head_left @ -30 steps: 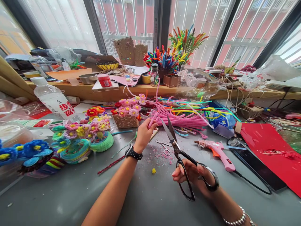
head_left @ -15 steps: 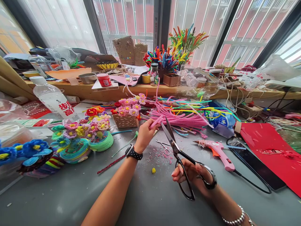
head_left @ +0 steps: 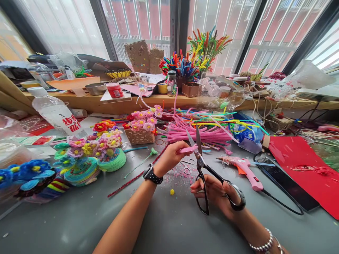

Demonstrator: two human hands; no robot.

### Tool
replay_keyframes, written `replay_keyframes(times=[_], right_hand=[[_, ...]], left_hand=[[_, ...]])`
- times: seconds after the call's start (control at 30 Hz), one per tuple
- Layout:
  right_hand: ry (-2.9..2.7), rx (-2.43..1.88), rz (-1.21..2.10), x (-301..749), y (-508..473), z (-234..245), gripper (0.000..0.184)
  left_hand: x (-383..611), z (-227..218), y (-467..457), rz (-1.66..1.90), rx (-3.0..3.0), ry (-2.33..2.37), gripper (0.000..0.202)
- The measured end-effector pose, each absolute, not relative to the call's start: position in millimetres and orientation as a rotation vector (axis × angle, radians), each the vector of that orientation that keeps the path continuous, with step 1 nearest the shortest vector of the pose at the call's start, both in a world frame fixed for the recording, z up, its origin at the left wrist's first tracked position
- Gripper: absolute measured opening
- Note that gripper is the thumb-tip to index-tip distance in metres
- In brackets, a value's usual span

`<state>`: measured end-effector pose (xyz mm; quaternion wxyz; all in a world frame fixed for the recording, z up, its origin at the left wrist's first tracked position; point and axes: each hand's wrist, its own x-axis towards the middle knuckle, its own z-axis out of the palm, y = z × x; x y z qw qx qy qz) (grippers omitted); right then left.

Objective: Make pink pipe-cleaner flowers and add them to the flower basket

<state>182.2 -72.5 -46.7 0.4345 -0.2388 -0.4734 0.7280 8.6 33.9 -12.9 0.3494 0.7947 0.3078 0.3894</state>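
My left hand (head_left: pixel 173 156) pinches a short bundle of pink pipe cleaners (head_left: pixel 187 149), its free end pointing right. My right hand (head_left: pixel 215 192) grips the black-handled scissors (head_left: pixel 200 164) by the loops, and their blades are spread. The end of the pink bundle sits between the blades. Beneath, small pink clippings (head_left: pixel 180 175) and a pair of small silver scissors (head_left: pixel 187 165) lie on the grey table. Beside my left wrist is a dark red glittery pipe cleaner (head_left: pixel 127 185); a yellow fuzzy bit (head_left: pixel 172 192) lies between my arms.
A pink pile of pipe cleaners (head_left: pixel 196 134) lies behind my hands. At right are a pink glue gun (head_left: pixel 246 169), a black phone (head_left: pixel 288 187) and red sheets (head_left: pixel 304 165). Pipe-cleaner flowers (head_left: pixel 87 150) and a water bottle (head_left: pixel 57 113) stand at left.
My left hand has moved right and slightly down, bringing the pink bundle between the scissor blades. The scissors have turned more upright and stay spread.
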Motion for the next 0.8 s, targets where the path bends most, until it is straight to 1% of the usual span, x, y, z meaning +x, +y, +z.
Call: replay_keyframes(times=[0.37,0.6,0.7,0.8], right_hand=[[-1.067,-0.540,1.795,176.1,-73.6,-46.0,0.036],[-1.059,-0.611,1.771,174.9,-75.1,-46.4,0.036],[-1.080,-0.671,1.732,174.3,-75.9,-48.0,0.039],[-1.064,-0.807,1.679,174.9,-74.0,-53.7,0.034]], left_hand=[[10.4,-12.4,33.2,0.958,2.110,0.799,0.009],[10.9,-13.2,32.8,0.932,2.097,0.876,0.010],[11.0,-13.3,32.4,0.935,2.086,0.882,0.011],[11.8,-14.1,31.6,0.917,2.146,0.922,0.013]])
